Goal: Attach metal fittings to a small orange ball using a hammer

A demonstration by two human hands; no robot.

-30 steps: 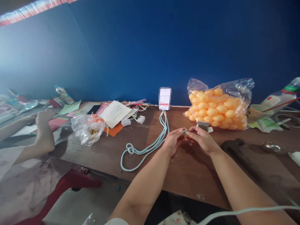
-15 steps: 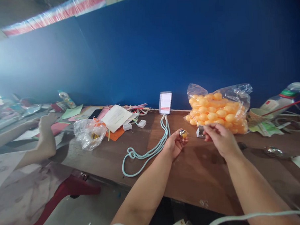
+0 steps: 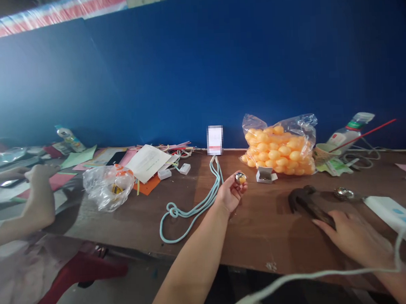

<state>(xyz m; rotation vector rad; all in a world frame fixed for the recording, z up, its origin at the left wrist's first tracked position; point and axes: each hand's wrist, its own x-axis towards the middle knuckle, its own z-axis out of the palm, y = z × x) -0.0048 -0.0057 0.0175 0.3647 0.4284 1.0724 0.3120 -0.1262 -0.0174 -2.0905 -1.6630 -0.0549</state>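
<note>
My left hand [image 3: 232, 194] is closed around a shiny silver round object [image 3: 240, 178], held just above the table between thumb and fingers. Its exact kind is unclear. On the right, my right hand [image 3: 353, 235] wraps round the handle of a hammer [image 3: 311, 205]; the dark head points away to the left, and motion blurs the hand a little. A small open cardboard box [image 3: 265, 175] sits between the hands, in front of a clear bag of orange balls [image 3: 280, 151]. Another shiny silver object [image 3: 344, 193] lies beyond the hammer.
A pale blue cord [image 3: 192, 213] loops left of my hand. Farther left are a crumpled plastic bag [image 3: 107, 187], papers [image 3: 148, 163] and another person's arm [image 3: 40, 204]. A white power strip [image 3: 394, 217] lies right; its cable [image 3: 312, 275] crosses in front. A bottle [image 3: 346, 132] leans behind.
My right hand has left the small box, now standing open on the table, and moved right and nearer to grasp the hammer. My left hand still holds the silver object. The view has shifted right.
</note>
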